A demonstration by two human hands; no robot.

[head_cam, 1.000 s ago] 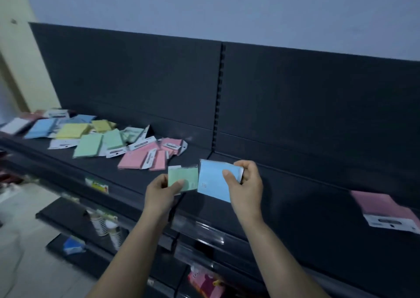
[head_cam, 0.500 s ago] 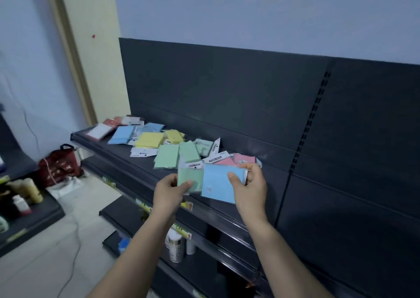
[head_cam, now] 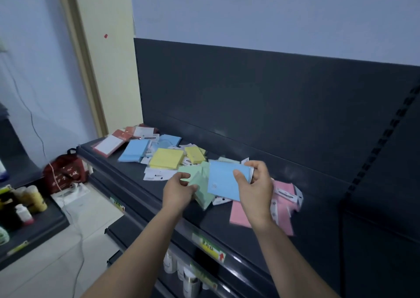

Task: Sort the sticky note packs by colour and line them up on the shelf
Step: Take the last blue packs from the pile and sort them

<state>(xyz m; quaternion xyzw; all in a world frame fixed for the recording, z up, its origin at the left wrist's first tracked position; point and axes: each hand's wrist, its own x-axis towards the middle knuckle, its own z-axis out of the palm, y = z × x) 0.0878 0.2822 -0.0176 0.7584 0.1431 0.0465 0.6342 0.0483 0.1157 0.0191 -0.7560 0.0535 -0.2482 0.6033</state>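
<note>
Right hand (head_cam: 254, 184) pinches a blue pack (head_cam: 223, 179) at its 3 o'clock edge. Left hand (head_cam: 179, 188) pinches a green pack (head_cam: 198, 185) at 9 o'clock, above the shelf (head_cam: 145, 191). Likely light, thin and slick, so hold by the edges.

I hold a light blue pack (head_cam: 223, 179) in my right hand (head_cam: 254, 184) and a pale green pack (head_cam: 201, 184), tilted, in my left hand (head_cam: 177, 189), both just over the dark shelf (head_cam: 159, 206). On the shelf lie unsorted packs: pink ones (head_cam: 284, 197) to the right, yellow ones (head_cam: 167, 158) and blue ones (head_cam: 134, 150) further left, red ones (head_cam: 111, 144) at the left end.
</note>
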